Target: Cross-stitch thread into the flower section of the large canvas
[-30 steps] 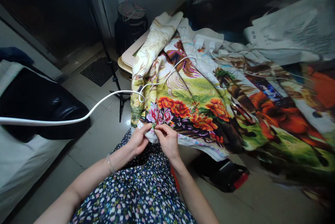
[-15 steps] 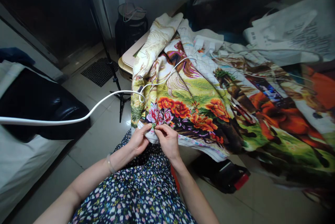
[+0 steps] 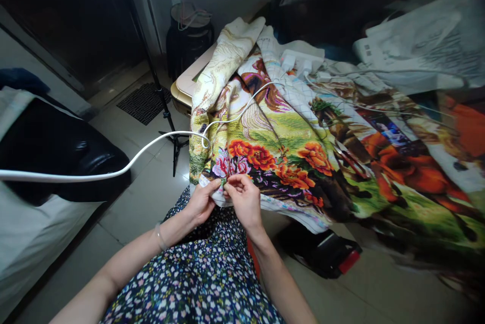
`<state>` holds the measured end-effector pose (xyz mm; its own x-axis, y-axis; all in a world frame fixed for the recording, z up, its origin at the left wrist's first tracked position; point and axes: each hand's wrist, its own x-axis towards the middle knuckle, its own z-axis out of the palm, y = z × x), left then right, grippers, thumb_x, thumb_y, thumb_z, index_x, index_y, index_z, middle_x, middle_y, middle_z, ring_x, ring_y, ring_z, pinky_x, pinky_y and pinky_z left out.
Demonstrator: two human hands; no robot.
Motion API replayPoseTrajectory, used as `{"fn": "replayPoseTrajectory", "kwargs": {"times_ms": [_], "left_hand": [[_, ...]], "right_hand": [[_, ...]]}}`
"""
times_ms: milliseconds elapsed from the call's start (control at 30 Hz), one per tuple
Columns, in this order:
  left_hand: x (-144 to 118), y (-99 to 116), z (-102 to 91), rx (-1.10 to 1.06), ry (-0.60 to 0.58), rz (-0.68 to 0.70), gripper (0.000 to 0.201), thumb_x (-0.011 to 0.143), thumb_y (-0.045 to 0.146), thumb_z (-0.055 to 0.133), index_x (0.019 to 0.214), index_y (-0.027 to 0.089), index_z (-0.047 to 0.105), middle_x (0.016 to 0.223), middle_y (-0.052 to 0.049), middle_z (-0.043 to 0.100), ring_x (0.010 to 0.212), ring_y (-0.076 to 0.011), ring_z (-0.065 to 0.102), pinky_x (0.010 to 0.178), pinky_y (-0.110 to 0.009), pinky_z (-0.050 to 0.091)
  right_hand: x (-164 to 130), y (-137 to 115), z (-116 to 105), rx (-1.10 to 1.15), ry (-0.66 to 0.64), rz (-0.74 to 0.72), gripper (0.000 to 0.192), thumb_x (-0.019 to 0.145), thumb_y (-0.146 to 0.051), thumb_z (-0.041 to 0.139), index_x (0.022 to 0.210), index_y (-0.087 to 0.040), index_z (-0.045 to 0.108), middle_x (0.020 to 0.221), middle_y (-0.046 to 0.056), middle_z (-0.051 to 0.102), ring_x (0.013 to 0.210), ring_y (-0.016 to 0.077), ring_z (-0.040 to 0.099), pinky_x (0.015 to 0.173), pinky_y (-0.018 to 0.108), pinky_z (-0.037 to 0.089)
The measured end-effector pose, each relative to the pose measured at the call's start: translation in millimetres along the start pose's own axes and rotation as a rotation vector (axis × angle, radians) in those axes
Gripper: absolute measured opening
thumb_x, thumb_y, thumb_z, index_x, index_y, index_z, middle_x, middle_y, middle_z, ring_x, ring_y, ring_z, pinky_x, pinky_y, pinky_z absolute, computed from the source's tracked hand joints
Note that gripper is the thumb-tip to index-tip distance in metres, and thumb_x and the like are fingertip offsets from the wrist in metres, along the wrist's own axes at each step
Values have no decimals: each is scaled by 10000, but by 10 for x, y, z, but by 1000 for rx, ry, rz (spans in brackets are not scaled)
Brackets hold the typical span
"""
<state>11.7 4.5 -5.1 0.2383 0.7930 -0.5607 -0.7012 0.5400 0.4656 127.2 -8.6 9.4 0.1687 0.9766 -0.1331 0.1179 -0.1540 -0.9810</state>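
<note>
A large cross-stitch cloth [image 3: 265, 137] with red-orange flowers, pink blooms and green ground spreads over a table and hangs toward my lap. At its near left corner my left hand [image 3: 203, 201] is closed on the pale edge, thumb on top. Right beside it, my right hand [image 3: 244, 197] is closed in a pinch over the same edge; what sits between its fingertips is too small to make out. A bit of green shows between the two hands. Across the cloth lies a white cable [image 3: 242, 118].
A second picture cloth with horses [image 3: 409, 167] covers the right side. On the cloths lie a white power strip [image 3: 301, 60] and a phone [image 3: 386, 127]. A tripod [image 3: 166, 111] stands left of the table, a black stool [image 3: 189, 36] behind, a black seat [image 3: 68, 147] at far left.
My right hand has shifted slightly, its fingers lifting and curling a little more at the cloth's edge. My left hand and the cloth stay put.
</note>
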Motion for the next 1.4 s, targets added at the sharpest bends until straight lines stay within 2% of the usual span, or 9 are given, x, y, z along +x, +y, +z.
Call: {"fn": "replayPoseTrajectory", "kwargs": {"times_ms": [200, 367, 567, 833, 967, 1067, 1167, 1267, 1400], "left_hand": [[-41, -25, 18, 87, -64, 133, 371, 575, 182, 819, 916, 131, 682, 906, -49, 708, 777, -151, 628, 795, -284, 473], [13, -74, -49, 176, 46, 243, 354, 552, 186, 825, 883, 135, 708, 836, -33, 712, 753, -158, 623, 771, -272, 474], [46, -102, -92, 221, 46, 309, 393, 579, 189, 819, 956, 137, 721, 947, -63, 723, 835, -176, 637, 851, -299, 476], [65, -122, -107, 249, 85, 326, 322, 567, 192, 819, 870, 133, 724, 856, -42, 719, 759, -156, 625, 781, -270, 485], [73, -123, -125, 288, 87, 329, 304, 574, 216, 814, 850, 130, 719, 819, -32, 714, 723, -151, 616, 753, -270, 485], [81, -121, -128, 284, 68, 326, 367, 561, 224, 824, 898, 126, 716, 878, -51, 724, 762, -169, 630, 787, -296, 489], [99, -125, -140, 270, 41, 318, 411, 566, 227, 826, 948, 127, 710, 945, -68, 725, 814, -188, 641, 833, -325, 490], [119, -126, -157, 255, 23, 314, 404, 576, 217, 822, 952, 128, 707, 975, -73, 724, 846, -192, 645, 869, -337, 486], [109, -93, -137, 213, -14, 293, 409, 558, 182, 826, 944, 130, 702, 970, -68, 728, 871, -194, 649, 893, -337, 477]], "right_hand": [[84, -227, -14, -471, -46, -291, 126, 861, -256, 538, 882, -203, 651, 894, 65, 632, 827, 202, 603, 753, 316, 484], [146, -232, 47, -737, -129, -278, 80, 838, -169, 561, 823, -204, 631, 872, 55, 591, 806, 204, 575, 726, 310, 452], [224, -271, -60, -536, -12, -315, 192, 887, -269, 542, 1045, -194, 621, 923, 64, 609, 800, 187, 583, 725, 299, 461], [257, -255, -62, -660, -236, -391, 133, 885, -200, 540, 831, -202, 661, 844, 52, 640, 850, 203, 570, 775, 321, 438], [242, -233, 35, -730, -179, -399, 139, 845, -144, 534, 723, -201, 570, 807, 54, 609, 832, 208, 535, 750, 325, 431], [259, -379, -19, -474, -60, -374, 127, 868, -208, 515, 742, -196, 526, 793, 51, 607, 746, 182, 559, 685, 309, 461], [237, -688, -245, 49, -60, -248, 166, 905, -358, 524, 837, -214, 477, 720, 7, 637, 490, 119, 542, 447, 233, 439], [116, -1030, -568, 468, -282, -228, 256, 892, -386, 566, 774, -251, 384, 481, -82, 549, 271, 79, 370, 277, 164, 310], [-101, -1207, -838, 799, -787, -549, 253, 926, -290, 502, 722, -257, 355, 330, -138, 365, 199, 56, 204, 284, 149, 360]]}}
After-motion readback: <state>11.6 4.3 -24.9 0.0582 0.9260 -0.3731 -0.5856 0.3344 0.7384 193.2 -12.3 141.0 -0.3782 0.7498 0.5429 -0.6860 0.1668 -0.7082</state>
